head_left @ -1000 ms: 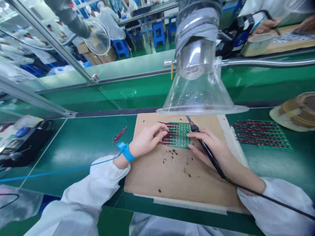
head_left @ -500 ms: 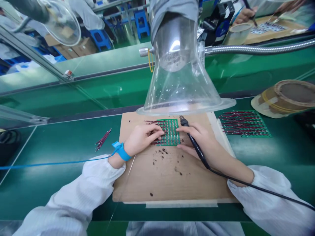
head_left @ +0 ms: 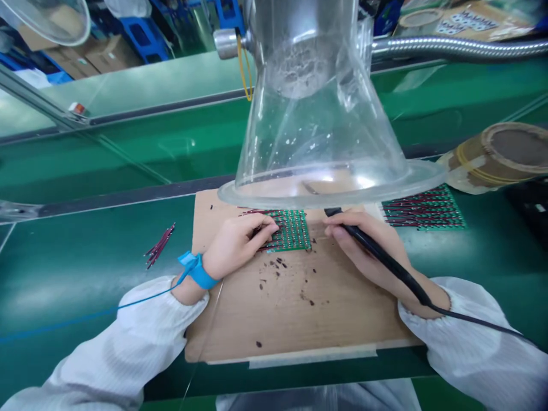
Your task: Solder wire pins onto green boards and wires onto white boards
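Two bare hands in white sleeves work over a brown cardboard sheet (head_left: 342,319) lying on a green tabletop (head_left: 107,251), seen from the wearer's head. Near the sheet's far edge, just left of its middle, is a green circuit board (head_left: 295,228) dotted with rows of small shiny points, with dark red wires (head_left: 250,211) sticking out from its left side. The left hand (head_left: 233,245) reaches over those wires, its thumb and forefinger nearly together at the left part of the board; whether they pinch a wire is too small to tell. A blue strap (head_left: 201,271) with a blue cord circles that wrist. The right hand (head_left: 368,242) is to the right of the board, apart from it, with its fingers closed like a pen grip around a black soldering iron (head_left: 385,257), whose cable runs back over the forearm. A clear funnel-shaped hood (head_left: 317,137) hangs just beyond the hands. Dark specks (head_left: 280,261) are scattered on the cardboard below the board. On the tabletop, a small bundle of loose red wires (head_left: 160,245) lies to the left of the cardboard; to its right lie a second wired green board (head_left: 449,211) and, behind that, a tilted brown tub (head_left: 483,160).
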The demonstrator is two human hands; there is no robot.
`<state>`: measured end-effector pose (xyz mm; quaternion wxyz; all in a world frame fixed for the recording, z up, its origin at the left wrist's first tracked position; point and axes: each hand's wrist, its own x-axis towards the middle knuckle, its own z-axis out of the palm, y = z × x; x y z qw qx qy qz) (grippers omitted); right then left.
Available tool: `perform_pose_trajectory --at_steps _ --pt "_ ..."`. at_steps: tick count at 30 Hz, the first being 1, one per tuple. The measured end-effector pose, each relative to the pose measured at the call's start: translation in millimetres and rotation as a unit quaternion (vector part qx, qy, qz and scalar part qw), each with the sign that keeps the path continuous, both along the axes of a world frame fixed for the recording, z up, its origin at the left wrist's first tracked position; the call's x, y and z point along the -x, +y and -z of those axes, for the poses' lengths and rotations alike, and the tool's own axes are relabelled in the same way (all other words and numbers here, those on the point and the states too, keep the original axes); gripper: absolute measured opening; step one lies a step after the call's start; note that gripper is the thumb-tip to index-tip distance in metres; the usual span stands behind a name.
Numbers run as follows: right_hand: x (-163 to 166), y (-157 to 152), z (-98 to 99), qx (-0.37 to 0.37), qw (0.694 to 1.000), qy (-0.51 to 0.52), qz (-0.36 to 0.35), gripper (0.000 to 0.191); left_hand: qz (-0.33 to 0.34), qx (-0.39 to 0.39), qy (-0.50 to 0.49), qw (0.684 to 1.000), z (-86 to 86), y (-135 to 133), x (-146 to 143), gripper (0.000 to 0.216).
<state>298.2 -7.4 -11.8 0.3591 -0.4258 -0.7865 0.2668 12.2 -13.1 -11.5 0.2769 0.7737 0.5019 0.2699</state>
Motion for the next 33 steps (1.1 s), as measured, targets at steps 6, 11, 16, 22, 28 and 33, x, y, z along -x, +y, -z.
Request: perform_pose_trajectory --at_steps 6,11,16,22,28,33 --pt "2.3 -3.9 -3.2 0.061 0.989 0.121 0.056 0.028 0.012 0.028 0.005 1.000 1.5 0.8 0.4 0.018" --pt "1.6 -4.5 -2.6 0.079 0.987 0.109 0.089 0.022 -0.008 0.053 -0.006 0.999 2.4 1.3 1.8 0.018" --pt "-3.1 -6.2 2.4 0.033 0.987 0.124 0.099 0.018 -0.007 0.033 0.011 0.999 1.3 0.6 0.4 0.019" --pt "-5.1 -8.2 3.2 0.061 0.983 0.164 0.062 0.011 0.012 0.002 0.065 0.998 2.8 -1.3 -3.4 0.021" --pt "-6.2 -10.1 2.7 0.065 0.991 0.112 0.028 0.014 0.007 -0.015 0.085 0.996 6.1 -1.2 -3.7 0.017" --pt "-8.8 -11.4 5.4 0.066 0.994 0.079 0.025 0.016 0.010 -0.021 0.082 0.996 7.3 -1.2 -3.5 0.014"
